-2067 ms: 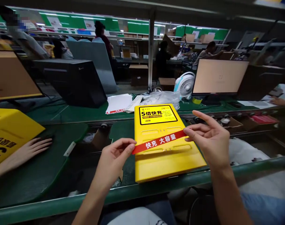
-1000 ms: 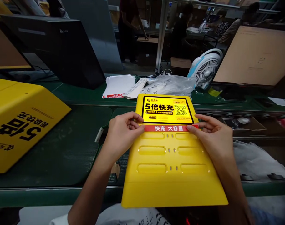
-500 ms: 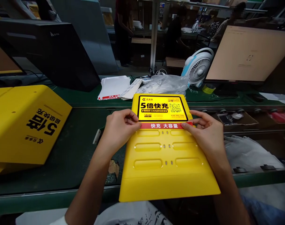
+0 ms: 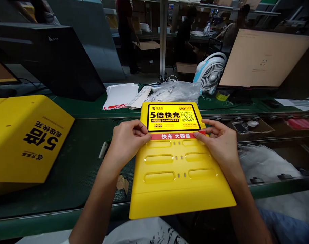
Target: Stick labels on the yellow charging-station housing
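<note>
A yellow panel [image 4: 179, 195] with moulded slots lies in front of me, its near edge over the edge of the green bench. Near its far end is a black-framed label [image 4: 173, 117] with a QR code. Just below that label a red strip [image 4: 176, 136] with white characters runs across the panel. My left hand [image 4: 130, 139] pinches the strip's left end between thumb and finger. At the strip's right end, my right hand [image 4: 219, 140] grips it, thumb on top. Whether the strip's middle touches the panel, I cannot tell.
A yellow housing [image 4: 19, 142] sits at the left. Behind are a dark monitor [image 4: 52, 61], papers [image 4: 121, 95], plastic bags [image 4: 173, 90], a fan [image 4: 211, 74] and a lit monitor [image 4: 265, 61]. Boxes [image 4: 254, 130] stand at the right. People are in the background.
The whole view has shifted slightly, so the scene appears a little further left. Both hands keep their hold on the strip at nearly the same place on the panel.
</note>
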Demonstrator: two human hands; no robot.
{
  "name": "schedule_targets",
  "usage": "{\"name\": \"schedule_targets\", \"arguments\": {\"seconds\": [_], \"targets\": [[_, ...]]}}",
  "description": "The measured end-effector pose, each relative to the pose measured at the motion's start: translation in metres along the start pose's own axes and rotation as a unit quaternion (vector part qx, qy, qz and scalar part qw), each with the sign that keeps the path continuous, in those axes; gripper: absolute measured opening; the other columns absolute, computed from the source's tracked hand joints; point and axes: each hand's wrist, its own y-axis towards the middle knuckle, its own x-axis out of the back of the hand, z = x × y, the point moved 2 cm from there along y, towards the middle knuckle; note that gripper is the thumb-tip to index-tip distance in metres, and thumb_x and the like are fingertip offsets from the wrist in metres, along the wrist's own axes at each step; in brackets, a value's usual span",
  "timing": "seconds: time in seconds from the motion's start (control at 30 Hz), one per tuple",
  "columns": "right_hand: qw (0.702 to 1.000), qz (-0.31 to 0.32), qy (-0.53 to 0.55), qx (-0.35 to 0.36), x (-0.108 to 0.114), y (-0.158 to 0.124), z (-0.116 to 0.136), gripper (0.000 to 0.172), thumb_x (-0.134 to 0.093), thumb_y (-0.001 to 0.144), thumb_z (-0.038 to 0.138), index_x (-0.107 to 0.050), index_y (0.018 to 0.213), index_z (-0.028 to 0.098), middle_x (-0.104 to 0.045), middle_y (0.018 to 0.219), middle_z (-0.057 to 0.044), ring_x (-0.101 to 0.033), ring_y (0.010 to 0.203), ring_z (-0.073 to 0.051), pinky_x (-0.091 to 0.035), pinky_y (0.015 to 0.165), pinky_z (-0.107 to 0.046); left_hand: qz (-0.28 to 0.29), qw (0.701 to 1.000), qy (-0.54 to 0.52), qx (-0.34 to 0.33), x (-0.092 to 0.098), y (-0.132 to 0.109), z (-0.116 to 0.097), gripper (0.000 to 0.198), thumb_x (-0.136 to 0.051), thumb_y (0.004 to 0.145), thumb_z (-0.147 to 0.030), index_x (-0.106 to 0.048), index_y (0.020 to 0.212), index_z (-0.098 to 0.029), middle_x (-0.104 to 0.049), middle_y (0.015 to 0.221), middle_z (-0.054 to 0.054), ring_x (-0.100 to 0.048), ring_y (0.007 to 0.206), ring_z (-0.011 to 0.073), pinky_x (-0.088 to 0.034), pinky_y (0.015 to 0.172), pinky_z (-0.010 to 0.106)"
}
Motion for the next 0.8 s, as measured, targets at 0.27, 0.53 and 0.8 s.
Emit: {"name": "schedule_targets", "arguments": {"seconds": [0.27, 0.53, 0.8], "targets": [[1.000, 0.009, 0.007, -0.005, 0.0007, -0.0009, -0.0020, 0.064, -0.088, 0.061, 0.033, -0.070, 0.119, 0.014, -0.073, 0.083, -0.006, -0.062, 0.065, -0.015, -0.042, 0.053, -0.023, -0.006, 1.000, 0.008, -0.012, -0.0008, -0.0011, 0.0002, 0.016, -0.074, 0.069, -0.031, -0.064, 0.070, -0.019, -0.070, 0.072, 0.001, -0.065, 0.066, 0.0161, -0.044, 0.057, 0.023], [0.999, 0.012, 0.023, -0.021, -0.0007, -0.0006, -0.0034, 0.064, -0.089, 0.059, 0.034, -0.071, 0.116, 0.012, -0.073, 0.085, -0.008, -0.063, 0.067, -0.017, -0.048, 0.058, -0.026, -0.011, 1.000, 0.026, -0.011, 0.0006, -0.0011, -0.0037, 0.017, -0.076, 0.068, -0.029, -0.063, 0.067, -0.019, -0.068, 0.069, -0.001, -0.063, 0.065, 0.0152, -0.042, 0.056, 0.023], [1.000, 0.011, 0.007, -0.006, 0.0000, 0.0005, -0.0053, 0.057, -0.087, 0.061, 0.031, -0.072, 0.114, 0.014, -0.072, 0.084, -0.006, -0.061, 0.066, -0.014, -0.045, 0.056, -0.023, 0.000, 0.999, 0.036, -0.006, 0.0010, 0.0007, -0.0024, 0.018, -0.076, 0.068, -0.032, -0.062, 0.067, -0.020, -0.069, 0.069, 0.000, -0.064, 0.066, 0.0169, -0.042, 0.055, 0.024]]}}
